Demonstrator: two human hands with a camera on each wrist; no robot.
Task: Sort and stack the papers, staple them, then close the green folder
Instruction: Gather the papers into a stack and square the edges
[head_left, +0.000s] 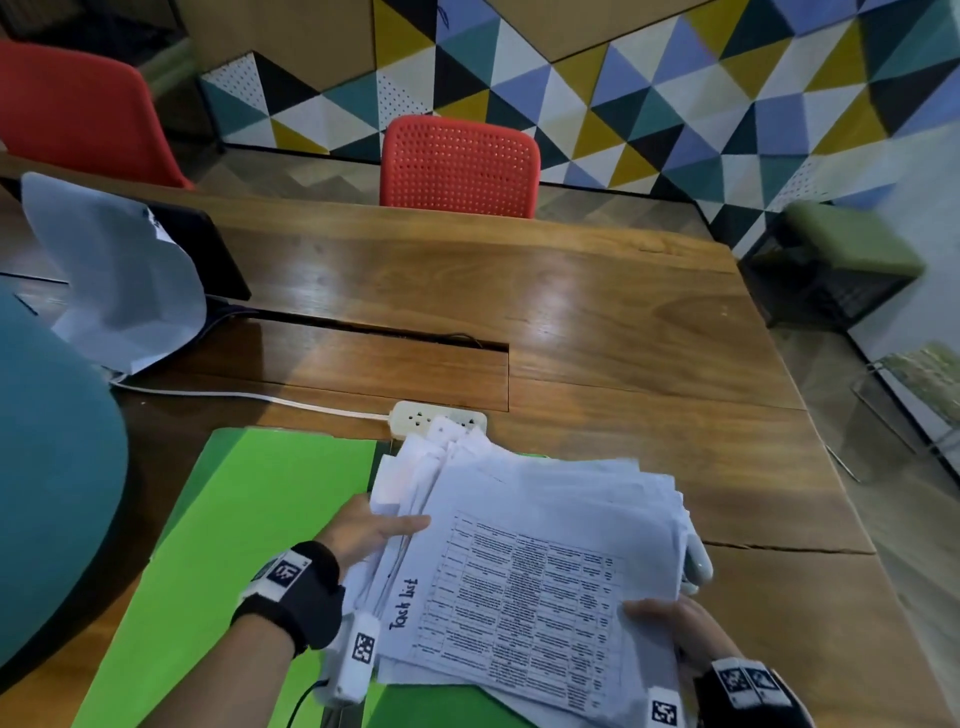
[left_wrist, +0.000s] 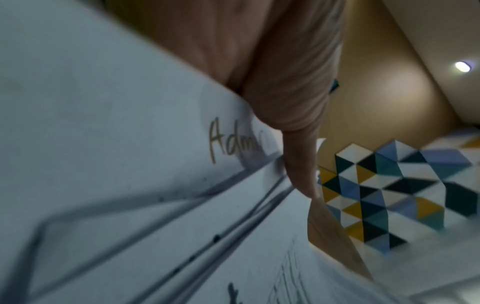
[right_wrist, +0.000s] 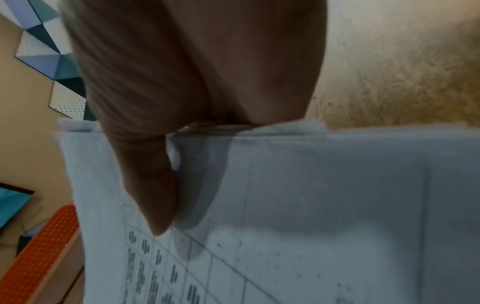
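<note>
We see the green folder (head_left: 244, 519) lying open at the table's (head_left: 623, 322) near edge. Over its right half, the left hand (head_left: 363, 530) pinches the loose papers (head_left: 530, 551) on one side, while the right hand (head_left: 675, 623) pinches the other.

Right hand: I see my right hand (right_wrist: 187, 86) from the wrist, thumb (right_wrist: 153, 185) laid on top of the sheets.
Papers: a stack of papers (right_wrist: 311, 205), pinched at its near edge; the top sheet carries a printed table (text too blurred for me to read).
Left edge: an orange perforated chair (right_wrist: 39, 257) low down.
Background: a wall of triangle panels (right_wrist: 44, 51) at upper left.
</note>
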